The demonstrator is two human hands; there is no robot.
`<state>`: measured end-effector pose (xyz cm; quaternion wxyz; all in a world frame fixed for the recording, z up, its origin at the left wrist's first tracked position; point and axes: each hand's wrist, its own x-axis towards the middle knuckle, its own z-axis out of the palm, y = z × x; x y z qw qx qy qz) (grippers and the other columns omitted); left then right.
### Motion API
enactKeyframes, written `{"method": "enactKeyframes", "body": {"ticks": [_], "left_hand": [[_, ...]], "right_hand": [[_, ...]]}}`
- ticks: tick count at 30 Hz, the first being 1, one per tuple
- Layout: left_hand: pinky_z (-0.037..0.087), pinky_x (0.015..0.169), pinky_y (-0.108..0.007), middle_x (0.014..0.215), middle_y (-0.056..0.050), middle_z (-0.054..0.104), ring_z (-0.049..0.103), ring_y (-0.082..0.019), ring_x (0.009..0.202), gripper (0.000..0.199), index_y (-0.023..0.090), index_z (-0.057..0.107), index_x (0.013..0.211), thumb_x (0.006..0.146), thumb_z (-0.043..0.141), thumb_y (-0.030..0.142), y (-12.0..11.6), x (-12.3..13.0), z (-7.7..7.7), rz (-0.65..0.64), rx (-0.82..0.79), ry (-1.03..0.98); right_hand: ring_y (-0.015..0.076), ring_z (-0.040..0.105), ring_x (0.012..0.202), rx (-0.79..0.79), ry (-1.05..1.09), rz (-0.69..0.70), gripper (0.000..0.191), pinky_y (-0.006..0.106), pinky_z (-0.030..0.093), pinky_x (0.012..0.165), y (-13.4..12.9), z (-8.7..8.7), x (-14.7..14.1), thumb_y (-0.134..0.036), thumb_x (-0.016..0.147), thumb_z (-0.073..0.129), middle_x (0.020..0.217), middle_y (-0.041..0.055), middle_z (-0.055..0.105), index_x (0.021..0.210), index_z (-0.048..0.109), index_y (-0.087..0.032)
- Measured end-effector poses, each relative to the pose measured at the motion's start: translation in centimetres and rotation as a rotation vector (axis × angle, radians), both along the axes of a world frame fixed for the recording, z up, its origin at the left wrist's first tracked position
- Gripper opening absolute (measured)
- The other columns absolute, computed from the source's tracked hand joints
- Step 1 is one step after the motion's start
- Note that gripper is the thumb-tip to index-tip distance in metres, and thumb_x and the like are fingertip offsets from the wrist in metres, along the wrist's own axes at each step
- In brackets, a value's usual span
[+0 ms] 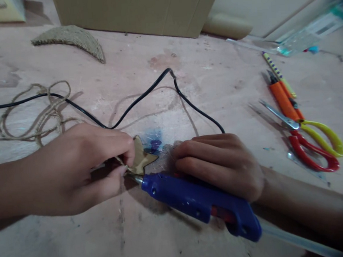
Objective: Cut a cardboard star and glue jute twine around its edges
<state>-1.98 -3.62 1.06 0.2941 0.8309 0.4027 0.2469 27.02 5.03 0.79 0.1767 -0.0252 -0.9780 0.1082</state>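
Pinched between the thumb and fingers of my left hand (86,169) is a small star-shaped piece of cardboard (140,159), with a bit of twine (120,160) at the fingertips. My right hand (217,162) is closed around a blue glue gun (194,195), its fingers partly behind the body. The gun's metal nozzle (137,178) is at the star's lower edge, close to my left thumb. A clear glue stick (296,239) sticks out of the gun's back end. Loose twine (38,118) lies in loops left of the star.
A black cord (140,98) crosses the table. Behind it lie a twine-covered crescent (74,37) and a cardboard box (140,13). On the right are scissors (294,125) with red and yellow handles, an orange cutter (283,97), a dotted yellow pencil (279,74) and clear plastic packaging (297,41).
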Motion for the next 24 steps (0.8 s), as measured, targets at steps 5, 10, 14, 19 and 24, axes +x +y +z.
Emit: {"method": "enactKeyframes", "body": {"ticks": [5, 10, 14, 19, 24], "left_hand": [[0.04, 0.056, -0.025, 0.07, 0.005, 0.065, 0.056, -0.011, 0.056, 0.013, 0.024, 0.06, 0.089, 0.096, 0.057, 0.014, -0.1, -0.1, 0.0, 0.002, -0.007, -0.01], [0.04, 0.057, -0.026, 0.071, 0.005, 0.066, 0.056, -0.012, 0.056, 0.013, 0.025, 0.061, 0.089, 0.095, 0.057, 0.014, 0.1, -0.1, -0.1, 0.009, -0.017, 0.005], [0.04, 0.057, -0.026, 0.07, 0.005, 0.064, 0.054, -0.012, 0.056, 0.013, 0.025, 0.061, 0.089, 0.095, 0.057, 0.013, 0.1, 0.0, -0.2, 0.006, -0.01, 0.0], [0.041, 0.059, -0.026, 0.073, 0.005, 0.065, 0.055, -0.013, 0.059, 0.013, 0.026, 0.061, 0.092, 0.096, 0.057, 0.014, -0.1, -0.2, -0.3, 0.006, -0.028, -0.008], [0.04, 0.059, -0.026, 0.072, 0.005, 0.064, 0.053, -0.013, 0.057, 0.014, 0.026, 0.061, 0.091, 0.095, 0.056, 0.013, -0.2, -0.3, -0.3, 0.005, -0.026, -0.005]], "right_hand": [[0.0166, 0.06, 0.067, 0.007, 0.048, 0.005, 0.028, 0.031, 0.047, 0.061, -0.1, -0.7, 0.0, -0.028, 0.124, 0.038, 0.085, 0.002, 0.066, 0.101, 0.052, -0.023], [0.0168, 0.056, 0.066, -0.007, 0.06, 0.006, 0.03, 0.03, 0.045, 0.06, -0.1, -1.1, 0.0, -0.027, 0.124, 0.035, 0.082, 0.0011, 0.062, 0.099, 0.051, -0.024], [0.0163, 0.052, 0.065, -0.036, 0.028, 0.021, 0.035, 0.03, 0.04, 0.058, -0.2, -0.7, 0.1, -0.031, 0.125, 0.027, 0.084, 0.0019, 0.061, 0.101, 0.052, -0.023], [0.0171, 0.053, 0.068, -0.023, -0.025, 0.015, 0.036, 0.03, 0.042, 0.061, -0.2, -0.5, 0.3, -0.031, 0.125, 0.025, 0.085, 0.0018, 0.06, 0.103, 0.051, -0.022], [0.0169, 0.05, 0.067, -0.009, 0.021, 0.02, 0.035, 0.031, 0.04, 0.059, 0.1, -0.9, 0.3, -0.026, 0.124, 0.025, 0.084, 0.0013, 0.058, 0.103, 0.052, -0.022]]}}
